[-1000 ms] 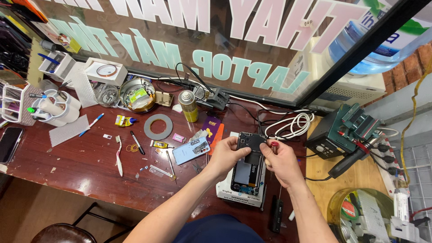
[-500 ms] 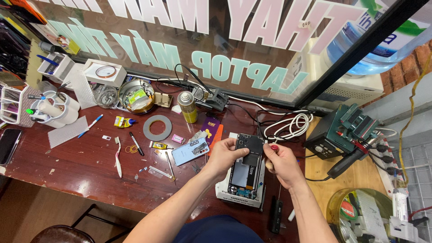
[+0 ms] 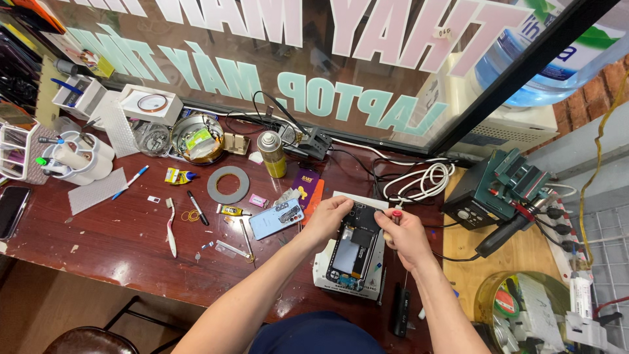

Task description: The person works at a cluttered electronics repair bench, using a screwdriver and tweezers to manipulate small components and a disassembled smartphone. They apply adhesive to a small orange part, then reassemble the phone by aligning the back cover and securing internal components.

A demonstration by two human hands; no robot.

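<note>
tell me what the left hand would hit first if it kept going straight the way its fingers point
The left hand points right, across the top of the opened phone. First in that line is probably the right hand with its red-tipped screwdriver, though depth is hard to judge from above.

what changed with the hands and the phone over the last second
Little moved. The left hand kept its grip on the top of the opened phone, which stayed on the white block. The right hand stayed at the phone's upper right edge with the red-tipped screwdriver. The desk clutter is unchanged.
</note>
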